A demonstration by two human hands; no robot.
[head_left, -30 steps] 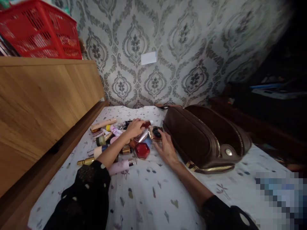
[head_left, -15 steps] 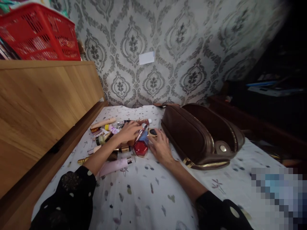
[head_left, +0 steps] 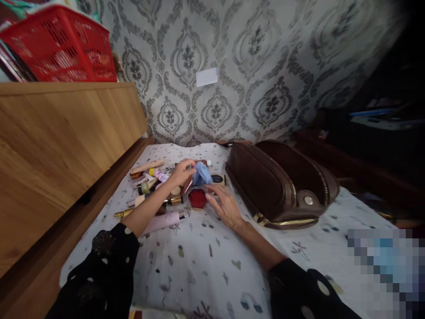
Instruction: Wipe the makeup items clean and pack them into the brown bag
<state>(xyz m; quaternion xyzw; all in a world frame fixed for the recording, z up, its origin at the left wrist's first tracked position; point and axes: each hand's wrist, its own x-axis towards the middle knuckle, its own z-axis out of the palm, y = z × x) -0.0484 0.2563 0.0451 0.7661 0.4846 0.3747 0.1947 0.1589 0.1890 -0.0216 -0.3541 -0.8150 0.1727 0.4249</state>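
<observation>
My left hand (head_left: pixel 183 173) pinches the edge of a crumpled, light-blue soft piece (head_left: pixel 202 175), thin like cloth or film, lifted a little above the cosmetics. My right hand (head_left: pixel 227 207) has its fingers apart and holds nothing; its fingertips are beside a red hexagonal case (head_left: pixel 197 199). A flat tan case with a dark oval (head_left: pixel 218 179) lies just beyond my right fingers. Under and left of my left wrist are a pink tube (head_left: pixel 166 220), a gold-capped bottle (head_left: pixel 174 200), a small jar (head_left: pixel 143 188) and several other cosmetics.
A brown toiletry bag (head_left: pixel 257 188) lies unzipped at the right of the patterned white sheet (head_left: pixel 199 266). At the left stands a wooden cabinet (head_left: pixel 73 133) with a red basket (head_left: pixel 66 48) on top. Patterned wallpaper (head_left: pixel 232 102) backs the bed.
My left hand has raised the blue piece, which lay partly hidden among the cosmetics. My right hand has drawn back from the tan case, its fingers now apart.
</observation>
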